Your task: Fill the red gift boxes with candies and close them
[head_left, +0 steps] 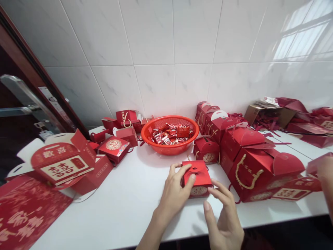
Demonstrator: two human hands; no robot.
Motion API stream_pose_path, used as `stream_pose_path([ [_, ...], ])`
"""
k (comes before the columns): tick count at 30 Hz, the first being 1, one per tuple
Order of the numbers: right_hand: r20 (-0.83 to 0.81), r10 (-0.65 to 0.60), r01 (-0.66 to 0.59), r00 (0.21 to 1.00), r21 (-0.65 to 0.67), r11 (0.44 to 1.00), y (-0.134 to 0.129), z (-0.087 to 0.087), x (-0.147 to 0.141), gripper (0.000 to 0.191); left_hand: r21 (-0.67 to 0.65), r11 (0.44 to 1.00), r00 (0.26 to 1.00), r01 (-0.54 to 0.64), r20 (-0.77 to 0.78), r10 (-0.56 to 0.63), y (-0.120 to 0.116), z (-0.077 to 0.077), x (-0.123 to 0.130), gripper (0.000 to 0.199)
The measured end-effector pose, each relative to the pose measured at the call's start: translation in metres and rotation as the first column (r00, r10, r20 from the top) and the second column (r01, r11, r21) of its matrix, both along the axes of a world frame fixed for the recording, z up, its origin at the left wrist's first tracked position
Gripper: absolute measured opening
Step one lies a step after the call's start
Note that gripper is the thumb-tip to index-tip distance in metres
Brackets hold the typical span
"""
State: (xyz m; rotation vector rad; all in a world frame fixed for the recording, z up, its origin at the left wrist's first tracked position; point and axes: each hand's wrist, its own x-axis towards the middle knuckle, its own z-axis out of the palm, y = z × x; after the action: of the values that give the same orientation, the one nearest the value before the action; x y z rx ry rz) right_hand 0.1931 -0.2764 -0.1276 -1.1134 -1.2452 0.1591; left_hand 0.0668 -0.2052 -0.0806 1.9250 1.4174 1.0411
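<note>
"Red card from where I sit, thin and folded. How would you rate the box [205,175]?"

"Light, I'd judge, with stiff walls but a top that could dent. It sits on the table [119,208], between my two hands. I'd hold it low by opposite side walls and spare the top flaps."

"And your grip?"

"My left hand [175,189] has hold of it, fingers over the left side and top, thumb at the near top edge. My right hand [226,220] is open, fingertips at the right side; I can't tell whether they touch. Glossy card may slide a little, so I'd press gently."

"What containers do you have?"

"Just beyond my left hand, a plastic basket [170,150] with wrapped sweets [171,133] heaped inside. Right of my right hand, a big box [270,173] with a gold cord [248,175]; I can't see its contents. Far beyond that hand, a carton [251,116] holds dark red ribbons [267,125]."

"Anyone near?"

"Another person's hand [325,180], blurred, well right of mine. I can't tell what it holds."
</note>
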Motion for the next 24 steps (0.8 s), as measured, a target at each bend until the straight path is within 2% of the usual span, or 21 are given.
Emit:
stream_pose_path([
  [4, -0.020, -0.040, 0.041, 0.999, 0.036, 0.999, 0.002, -0.002, 0.009, 0.023, -0.075, 0.990, 0.993, 0.116, 0.019, -0.115, 0.002, 0.004, 0.026, 0.047],
  [10, 0.050, -0.050, 0.051, 0.997, -0.003, 0.999, 0.018, -0.002, 0.024, 0.016, -0.133, 0.954, 0.961, 0.271, -0.027, -0.276, 0.025, 0.013, 0.056, 0.061],
  [16, 0.048, -0.071, 0.071, 0.996, -0.006, 0.997, 0.033, -0.008, 0.031, 0.015, -0.187, 0.938, 0.950, 0.293, -0.054, -0.307, 0.050, 0.014, 0.060, 0.091],
  [24, 0.089, -0.066, 0.064, 0.994, 0.022, 0.998, 0.046, -0.007, 0.033, 0.012, -0.220, 0.904, 0.920, 0.366, -0.064, -0.387, 0.074, 0.012, 0.055, 0.090],
])
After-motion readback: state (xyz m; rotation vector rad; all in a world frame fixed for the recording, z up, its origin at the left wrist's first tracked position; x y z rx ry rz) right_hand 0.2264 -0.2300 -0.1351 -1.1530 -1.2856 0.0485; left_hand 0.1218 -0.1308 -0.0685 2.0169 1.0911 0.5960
